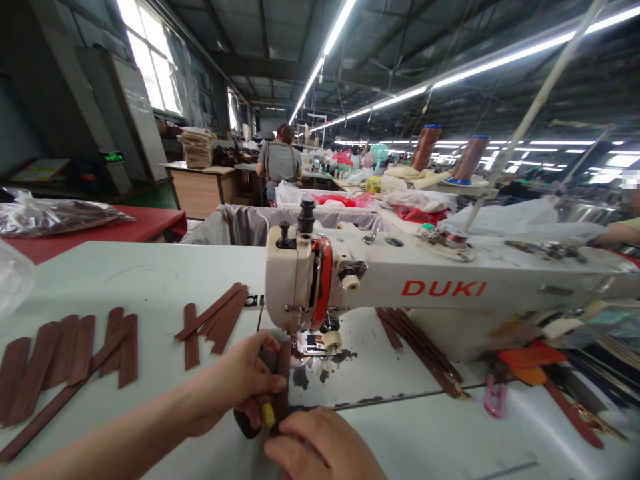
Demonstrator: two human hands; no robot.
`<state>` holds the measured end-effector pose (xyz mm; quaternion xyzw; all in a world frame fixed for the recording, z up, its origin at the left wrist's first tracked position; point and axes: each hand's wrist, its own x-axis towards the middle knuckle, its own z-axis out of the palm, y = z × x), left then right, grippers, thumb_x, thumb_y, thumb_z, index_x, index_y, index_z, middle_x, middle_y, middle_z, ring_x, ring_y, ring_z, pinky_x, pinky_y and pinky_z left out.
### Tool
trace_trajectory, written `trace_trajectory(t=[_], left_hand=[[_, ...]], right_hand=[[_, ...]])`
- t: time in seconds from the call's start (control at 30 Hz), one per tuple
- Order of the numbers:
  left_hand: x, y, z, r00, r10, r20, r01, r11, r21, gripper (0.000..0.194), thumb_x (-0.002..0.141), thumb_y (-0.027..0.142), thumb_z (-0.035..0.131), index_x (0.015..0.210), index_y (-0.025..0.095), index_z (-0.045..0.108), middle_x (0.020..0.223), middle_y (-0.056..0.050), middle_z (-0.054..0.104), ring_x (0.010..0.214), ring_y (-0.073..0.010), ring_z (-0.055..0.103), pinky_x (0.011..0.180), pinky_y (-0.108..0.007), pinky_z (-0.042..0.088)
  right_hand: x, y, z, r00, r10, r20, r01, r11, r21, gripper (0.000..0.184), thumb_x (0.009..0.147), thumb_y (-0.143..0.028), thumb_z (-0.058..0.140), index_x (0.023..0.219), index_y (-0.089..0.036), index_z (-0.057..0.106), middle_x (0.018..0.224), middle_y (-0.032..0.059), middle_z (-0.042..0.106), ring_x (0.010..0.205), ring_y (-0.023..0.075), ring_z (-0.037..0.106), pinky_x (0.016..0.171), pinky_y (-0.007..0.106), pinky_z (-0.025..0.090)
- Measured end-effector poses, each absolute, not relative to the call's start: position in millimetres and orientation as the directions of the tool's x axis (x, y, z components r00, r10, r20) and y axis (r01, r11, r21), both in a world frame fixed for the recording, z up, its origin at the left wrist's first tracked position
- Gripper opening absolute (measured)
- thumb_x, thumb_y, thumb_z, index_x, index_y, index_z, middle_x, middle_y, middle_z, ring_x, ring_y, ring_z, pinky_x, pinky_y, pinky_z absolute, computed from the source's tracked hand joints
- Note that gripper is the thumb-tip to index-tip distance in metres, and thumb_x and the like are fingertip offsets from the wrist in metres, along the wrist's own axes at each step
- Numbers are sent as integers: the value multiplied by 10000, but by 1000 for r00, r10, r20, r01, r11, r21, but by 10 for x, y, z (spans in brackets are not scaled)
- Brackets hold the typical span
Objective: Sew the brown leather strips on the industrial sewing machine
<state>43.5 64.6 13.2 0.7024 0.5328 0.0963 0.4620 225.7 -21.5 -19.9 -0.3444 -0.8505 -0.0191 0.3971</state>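
My left hand [250, 380] is closed just left of the needle area of a white sewing machine [370, 267]. A brown leather strip [283, 367] stands between its fingertips and the presser foot. A small yellow piece [267, 413] and a dark object [246, 424] show beneath its fingers; I cannot make out what they belong to. Lower down, my right hand [325, 447] curls its fingers at the strip's near end, with the fingertips partly hidden. To the left, several short brown leather strips [81, 350] lie in a row, and a smaller group [227, 320] rests closer to the machine.
Longer brown straps [425, 353] lie under the machine arm. A pink clip [495, 397] and an orange piece [533, 360] sit at the right. A fabric-lined bin [240, 227] stands behind the table. Farther back, a person [281, 160] faces away.
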Motion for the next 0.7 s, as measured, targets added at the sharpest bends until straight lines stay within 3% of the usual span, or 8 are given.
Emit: trace_trajectory(t=[0.13, 0.27, 0.37, 0.43, 0.47, 0.63, 0.7], left_hand=[[555, 600, 112, 389, 900, -195, 666, -129, 735, 279, 767, 234, 535, 1021, 188, 429, 536, 58, 562, 405, -159, 553, 422, -248, 477], [483, 466, 120, 433, 891, 134, 674, -418, 609, 150, 798, 171, 494, 913, 185, 588, 878, -79, 672, 884, -252, 646, 836, -410, 534], [423, 358, 1, 612, 634, 472, 575, -767, 284, 360, 803, 84, 413, 1096, 170, 605, 1115, -97, 680, 1056, -244, 622, 964, -385, 510], [420, 343, -74, 678, 444, 585, 509, -858, 61, 457, 784, 37, 386, 1199, 141, 548, 1145, -99, 681, 1056, -215, 637, 931, -292, 538], [430, 352, -92, 681, 422, 598, 509, -860, 28, 463, 781, 24, 382, 1203, 134, 537, 1126, -100, 688, 1032, -205, 650, 906, -257, 547], [497, 424, -12, 649, 465, 602, 523, -847, 90, 385, 833, 18, 346, 1112, 149, 578, 1002, -94, 712, 874, -184, 695, 804, -221, 584], [496, 431, 8, 636, 463, 617, 516, -850, 106, 378, 815, 23, 365, 1083, 151, 601, 992, -90, 720, 876, -181, 702, 832, -215, 577]], right_hand=[[2187, -86, -195, -487, 501, 716, 565, 806, -179, 390, 1032, -206, 351, 809, -166, 668, 685, 35, 637, 601, 158, 581, 552, 243, 502], [2262, -15, -186, -528, 487, 696, 592, 798, -109, 498, 1043, -186, 264, 743, -151, 660, 626, 39, 608, 563, 159, 556, 525, 255, 477], [2287, 9, -211, -536, 472, 700, 599, 797, -79, 517, 1038, -173, 265, 679, -148, 635, 605, 36, 590, 543, 156, 544, 507, 259, 458], [2290, 27, -246, -534, 459, 710, 599, 798, -65, 503, 1030, -153, 281, 666, -147, 628, 595, 34, 584, 532, 155, 535, 496, 264, 448], [2287, 39, -269, -539, 452, 711, 597, 800, -56, 490, 1025, -143, 289, 677, -145, 633, 595, 33, 585, 532, 155, 535, 495, 264, 449], [2233, 73, -356, -538, 445, 716, 579, 812, -69, 411, 995, -107, 349, 720, -142, 653, 610, 37, 601, 549, 156, 549, 502, 252, 481], [2250, 54, -316, -507, 449, 736, 572, 814, -103, 388, 1002, -185, 394, 719, -155, 658, 615, 36, 610, 547, 158, 554, 500, 250, 490]])
